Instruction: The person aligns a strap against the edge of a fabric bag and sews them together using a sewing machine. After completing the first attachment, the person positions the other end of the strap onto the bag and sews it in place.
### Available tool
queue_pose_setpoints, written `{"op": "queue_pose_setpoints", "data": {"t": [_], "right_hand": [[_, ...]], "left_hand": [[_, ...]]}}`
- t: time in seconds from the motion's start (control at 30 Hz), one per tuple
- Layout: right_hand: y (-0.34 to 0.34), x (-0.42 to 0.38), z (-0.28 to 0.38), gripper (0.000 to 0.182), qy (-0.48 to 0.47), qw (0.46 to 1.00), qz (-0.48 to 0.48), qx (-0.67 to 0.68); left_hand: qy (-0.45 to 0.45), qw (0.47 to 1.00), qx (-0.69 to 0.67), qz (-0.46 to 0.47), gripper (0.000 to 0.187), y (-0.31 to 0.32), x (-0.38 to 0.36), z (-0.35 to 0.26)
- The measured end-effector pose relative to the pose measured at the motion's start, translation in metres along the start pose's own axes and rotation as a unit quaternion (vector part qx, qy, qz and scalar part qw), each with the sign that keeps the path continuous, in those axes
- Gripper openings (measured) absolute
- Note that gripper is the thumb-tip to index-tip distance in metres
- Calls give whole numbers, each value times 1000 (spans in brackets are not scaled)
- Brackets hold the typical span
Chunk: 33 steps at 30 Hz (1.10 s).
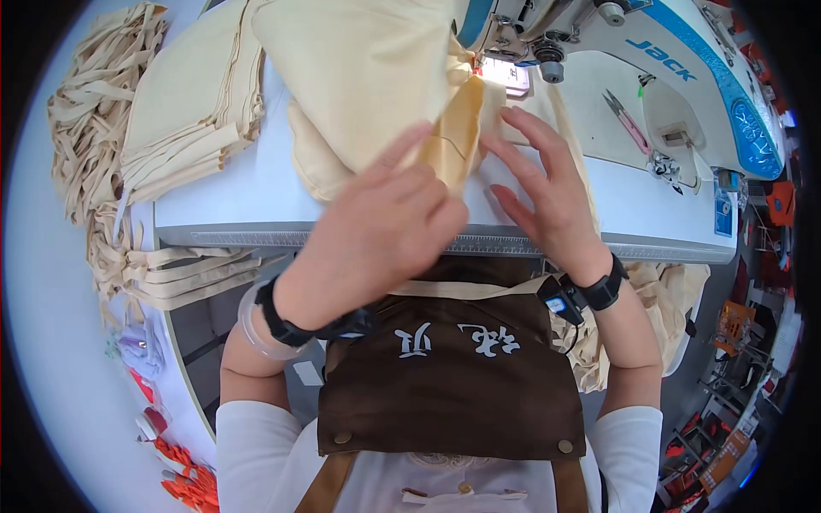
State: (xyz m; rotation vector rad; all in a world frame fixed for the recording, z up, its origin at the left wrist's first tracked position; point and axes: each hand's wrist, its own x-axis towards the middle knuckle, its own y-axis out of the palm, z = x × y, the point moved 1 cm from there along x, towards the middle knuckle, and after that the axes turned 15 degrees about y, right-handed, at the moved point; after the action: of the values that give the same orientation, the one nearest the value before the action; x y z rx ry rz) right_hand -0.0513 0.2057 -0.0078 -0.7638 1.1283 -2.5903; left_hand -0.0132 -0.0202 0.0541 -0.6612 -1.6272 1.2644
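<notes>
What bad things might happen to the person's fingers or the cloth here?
1. The right hand presses the cream cotton fabric piece close to the needle area of the white JACK sewing machine; fingertips might get pricked if they slide nearer.
2. The left hand pinches a tan folded strap; it may slip and sew on crooked.
3. The pink-handled thread snips lie loose on the machine bed and might be knocked off.

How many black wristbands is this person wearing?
2. One black wristband on the left wrist, behind the left hand; the other black wristband on the right wrist, behind the right hand. Sleeves could hide more.
</notes>
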Motion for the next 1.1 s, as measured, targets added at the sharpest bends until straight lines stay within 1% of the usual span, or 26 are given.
{"op": "queue_pose_setpoints", "data": {"t": [0.03,0.07,0.17,0.27,0.3,0.37,0.47,0.57,0.63,0.67,0.7,0.77,0.8,0.9,0.93,0.97,1.03,1.1], "right_hand": [[2,-4,2,77,-8,1000,-9,-10],[4,-7,4,78,-15,1000,-17,-20],[7,-8,9,73,31,998,-51,38],[5,-2,9,65,62,997,-41,34],[4,3,12,60,14,999,-41,-29],[0,14,17,51,-78,984,-39,-154],[-2,17,4,38,-55,988,-52,-132],[-3,5,-3,30,42,996,-54,-51],[0,-2,-6,29,59,997,-44,-38],[0,-5,-7,28,68,996,-41,-32],[0,-6,-6,28,55,997,-36,-49],[1,-5,-4,27,26,996,-32,-83],[2,-6,-2,26,20,995,-25,-92],[7,-9,1,23,11,995,-7,-99],[8,-9,1,23,13,996,-2,-91],[9,-10,2,22,14,996,3,-84],[15,-13,-1,22,33,998,-19,-55],[17,-15,-2,23,61,997,-43,-27]], "left_hand": [[8,1000,-12,24,14,6,0,-6],[29,1000,-7,-10,12,16,2,-12],[39,998,-41,-25,11,31,6,-18],[36,998,-56,-9,11,43,10,-10],[37,998,-60,3,11,45,12,-10],[40,996,-71,27,12,48,14,-10],[-16,998,-56,-31,16,46,15,-6],[-102,991,14,-84,24,48,12,5],[-40,991,98,-82,27,51,11,18],[-16,992,106,-71,28,55,10,25],[9,992,114,-60,28,58,10,33],[44,997,65,-20,28,67,8,46],[54,995,81,3,21,59,9,48],[16,988,114,106,13,27,9,37],[10,990,103,100,8,24,6,33],[16,991,95,96,11,26,4,33],[28,993,81,86,19,36,1,31],[-18,997,44,56,31,44,1,26]]}}
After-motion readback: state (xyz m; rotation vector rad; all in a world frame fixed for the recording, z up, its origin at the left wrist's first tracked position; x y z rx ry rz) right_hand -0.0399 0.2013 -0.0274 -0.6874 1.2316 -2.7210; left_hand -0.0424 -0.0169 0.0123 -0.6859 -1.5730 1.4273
